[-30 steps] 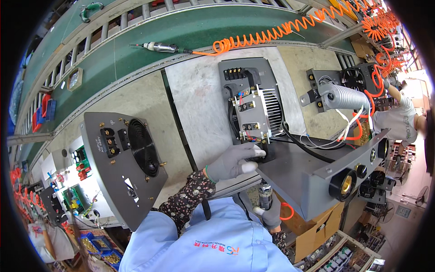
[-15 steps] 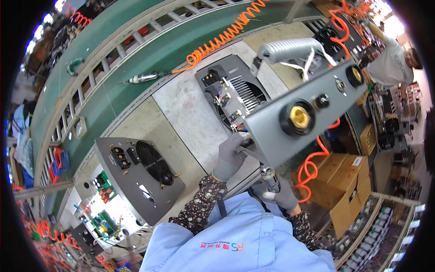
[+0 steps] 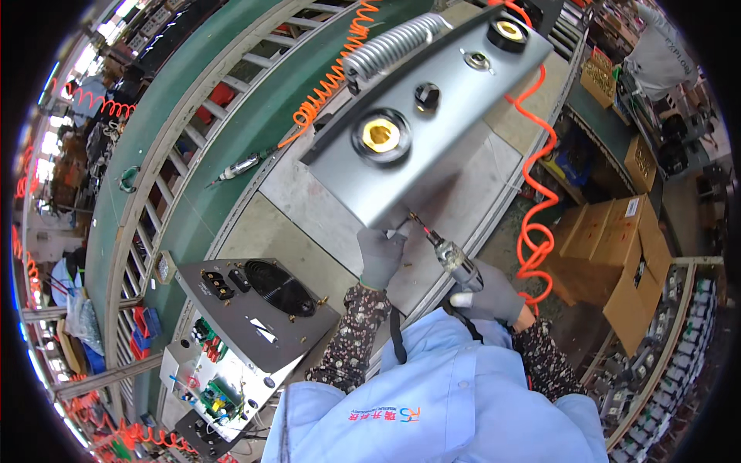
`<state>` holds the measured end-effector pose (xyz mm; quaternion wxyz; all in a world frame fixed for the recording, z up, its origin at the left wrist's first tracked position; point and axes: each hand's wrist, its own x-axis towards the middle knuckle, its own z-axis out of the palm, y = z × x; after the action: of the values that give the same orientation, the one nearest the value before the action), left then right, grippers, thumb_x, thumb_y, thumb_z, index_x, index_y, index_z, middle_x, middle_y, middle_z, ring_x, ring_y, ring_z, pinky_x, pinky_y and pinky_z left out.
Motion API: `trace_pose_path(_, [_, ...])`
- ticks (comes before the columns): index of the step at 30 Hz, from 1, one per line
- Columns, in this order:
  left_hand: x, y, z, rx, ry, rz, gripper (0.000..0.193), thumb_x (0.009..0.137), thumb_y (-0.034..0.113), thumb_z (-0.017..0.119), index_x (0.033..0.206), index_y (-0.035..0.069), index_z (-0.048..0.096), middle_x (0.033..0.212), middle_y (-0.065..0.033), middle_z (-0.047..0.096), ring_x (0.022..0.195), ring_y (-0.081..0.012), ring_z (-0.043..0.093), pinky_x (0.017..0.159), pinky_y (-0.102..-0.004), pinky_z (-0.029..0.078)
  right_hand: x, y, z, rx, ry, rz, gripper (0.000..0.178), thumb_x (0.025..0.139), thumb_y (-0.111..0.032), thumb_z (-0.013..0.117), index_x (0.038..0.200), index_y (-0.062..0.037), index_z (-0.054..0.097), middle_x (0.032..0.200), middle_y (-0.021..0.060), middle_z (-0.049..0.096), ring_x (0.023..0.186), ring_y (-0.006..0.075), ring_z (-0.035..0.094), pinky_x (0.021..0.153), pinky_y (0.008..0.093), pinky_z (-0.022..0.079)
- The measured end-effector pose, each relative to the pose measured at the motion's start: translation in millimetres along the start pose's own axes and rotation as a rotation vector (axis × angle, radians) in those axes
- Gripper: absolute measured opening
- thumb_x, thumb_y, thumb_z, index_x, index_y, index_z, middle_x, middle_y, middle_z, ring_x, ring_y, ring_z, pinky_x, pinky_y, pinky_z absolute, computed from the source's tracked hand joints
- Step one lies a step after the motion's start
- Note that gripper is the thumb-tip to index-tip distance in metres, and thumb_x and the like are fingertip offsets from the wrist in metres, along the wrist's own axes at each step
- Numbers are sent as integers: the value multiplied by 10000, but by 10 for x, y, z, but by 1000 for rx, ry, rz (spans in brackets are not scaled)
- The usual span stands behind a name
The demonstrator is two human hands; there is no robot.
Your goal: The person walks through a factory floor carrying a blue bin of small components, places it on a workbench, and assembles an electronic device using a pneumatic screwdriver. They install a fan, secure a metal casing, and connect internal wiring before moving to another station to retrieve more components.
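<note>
A grey metal panel [image 3: 463, 123] with brass-centred round sockets and a black knob rises close in front of me. My left hand [image 3: 380, 256], in a grey glove, is just below the panel's near lower corner. Its thumb and fingers are pinched together, and what they may hold is too small to make out. My right hand [image 3: 494, 297], also gloved, is wrapped round a power screwdriver [image 3: 457, 264]. The screwdriver's bit points up and left at the panel's lower edge, close to my left fingertips. The panel hides whatever the bit may touch.
To the left stands a dark panel with a black fan [image 3: 279, 288], beside a white chassis with green circuit boards [image 3: 220, 395]. Another screwdriver [image 3: 243, 166] lies on the green conveyor. An orange coiled hose [image 3: 540, 193] hangs at right, near a cardboard box [image 3: 598, 247]. A co-worker [image 3: 660, 54] is far right.
The view has shifted, and the grey panel now covers the unit with the heatsink. The screwdriver has come out from beneath the panel's edge, its bit now showing near my left fingers.
</note>
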<state>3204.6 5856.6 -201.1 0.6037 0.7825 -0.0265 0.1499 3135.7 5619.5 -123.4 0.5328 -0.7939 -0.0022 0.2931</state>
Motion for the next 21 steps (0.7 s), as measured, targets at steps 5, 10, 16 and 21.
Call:
trace_pose_path(5, [-24, 124, -76, 49, -56, -47, 154, 844, 103, 740, 928, -14, 685, 836, -60, 691, 725, -137, 629, 675, -274, 489, -57, -21, -63, -177, 74, 14, 593, 656, -435, 832, 1022, -33, 596, 857, 100, 660, 782, 247, 653, 719, 379, 517])
trace_pose_path(10, [-308, 96, 43, 75, 278, -75, 231, 850, 85, 686, 1047, -18, 623, 908, -100, 661, 847, -185, 638, 767, -315, 506, -354, 286, -114, -220, 127, 95, 644, 608, -527, 827, 973, -50, 595, 855, 160, 657, 806, 323, 659, 716, 404, 505])
trace_pose_path(16, [-1106, -861, 384, 656, -272, -222, 271, 774, 96, 678, 1043, 95, 650, 1015, -131, 617, 884, -339, 635, 752, -425, 518, -649, 1045, 0, -185, 154, 52, 670, 599, -554, 831, 970, -45, 601, 902, 149, 628, 856, 325, 614, 761, 405, 478])
trace_pose_path(21, [-1059, -1270, 426, 769, -375, -182, 279, 796, 78, 650, 1075, 88, 645, 1010, -155, 627, 877, -339, 638, 741, -432, 520, -741, 1047, 53, -250, 134, 81, 678, 613, -572, 822, 988, -54, 596, 927, 146, 621, 883, 314, 607, 768, 400, 473])
